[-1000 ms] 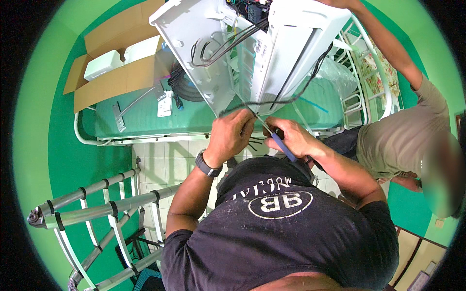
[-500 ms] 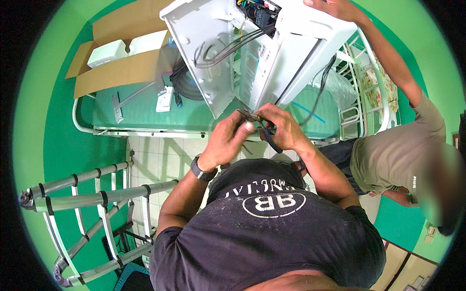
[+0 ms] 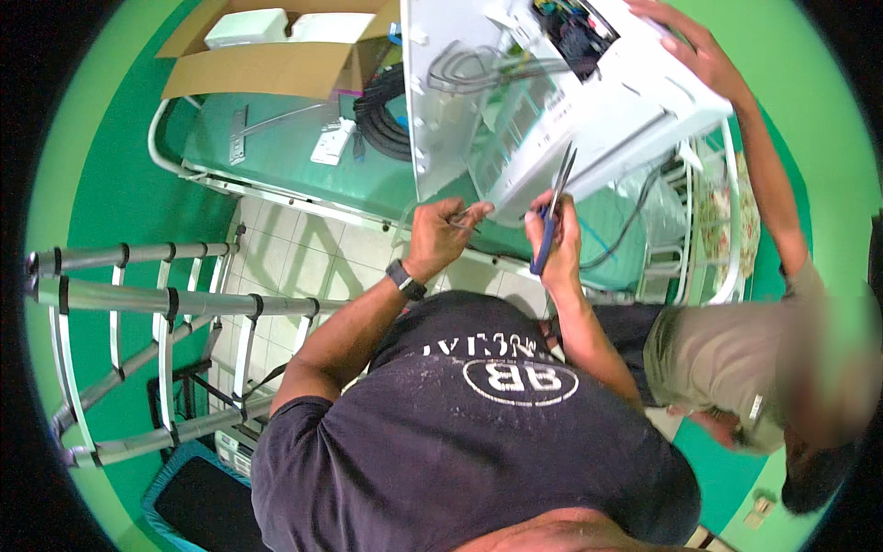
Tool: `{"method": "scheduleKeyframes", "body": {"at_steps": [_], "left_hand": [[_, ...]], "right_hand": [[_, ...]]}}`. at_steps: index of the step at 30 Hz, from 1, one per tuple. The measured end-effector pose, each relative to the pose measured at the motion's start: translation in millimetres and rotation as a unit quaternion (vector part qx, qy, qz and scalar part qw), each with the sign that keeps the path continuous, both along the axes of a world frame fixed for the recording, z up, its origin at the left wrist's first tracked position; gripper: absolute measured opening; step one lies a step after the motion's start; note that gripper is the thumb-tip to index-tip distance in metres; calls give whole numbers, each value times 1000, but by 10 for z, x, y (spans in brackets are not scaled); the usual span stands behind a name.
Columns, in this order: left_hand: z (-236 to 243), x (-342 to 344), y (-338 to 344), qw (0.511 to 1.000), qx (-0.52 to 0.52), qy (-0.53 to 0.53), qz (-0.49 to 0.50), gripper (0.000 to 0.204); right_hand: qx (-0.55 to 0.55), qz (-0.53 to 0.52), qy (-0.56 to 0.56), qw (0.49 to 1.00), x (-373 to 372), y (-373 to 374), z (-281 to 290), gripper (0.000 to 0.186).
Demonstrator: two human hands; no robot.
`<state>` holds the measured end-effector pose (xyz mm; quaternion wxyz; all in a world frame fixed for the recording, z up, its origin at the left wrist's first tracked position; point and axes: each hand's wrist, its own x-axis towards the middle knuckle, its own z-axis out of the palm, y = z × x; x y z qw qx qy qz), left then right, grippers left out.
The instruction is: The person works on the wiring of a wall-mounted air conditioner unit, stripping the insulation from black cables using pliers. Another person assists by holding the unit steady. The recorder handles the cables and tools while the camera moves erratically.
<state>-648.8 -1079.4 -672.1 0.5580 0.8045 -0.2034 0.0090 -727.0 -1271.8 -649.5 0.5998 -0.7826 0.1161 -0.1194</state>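
My right hand (image 3: 558, 237) is closed round the blue handles of long-nose pliers (image 3: 565, 170), whose slim jaws point up and away, in front of the white unit. To its left, my left hand (image 3: 438, 241) is closed, pinching a thin dark cable end (image 3: 460, 221) between thumb and fingers. Just beyond both hands stands a white air conditioner indoor unit (image 3: 635, 97), with its front panel (image 3: 451, 101) swung open. Inside its upper end show coloured wires (image 3: 575, 32), and a loop of grey cable (image 3: 474, 69) hangs there.
Another person's hand (image 3: 690, 41) steadies the unit's upper right. On the green bed (image 3: 207, 129) lie a black coiled hose (image 3: 377, 115), a white card (image 3: 333, 141) and an open cardboard box (image 3: 258, 69). A telescopic ladder (image 3: 175, 302) stands at the left.
My right hand has drawn the pliers away from my left hand, rightward, and turned their jaws upward. The view has shifted, so the unit sits further right.
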Motion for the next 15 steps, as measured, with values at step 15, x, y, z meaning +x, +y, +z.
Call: {"method": "scheduleKeyframes", "body": {"at_steps": [15], "left_hand": [[213,199,154,935,-122,284,-173,38]], "right_hand": [[-92,116,42,988,-268,219,388,44]]}}
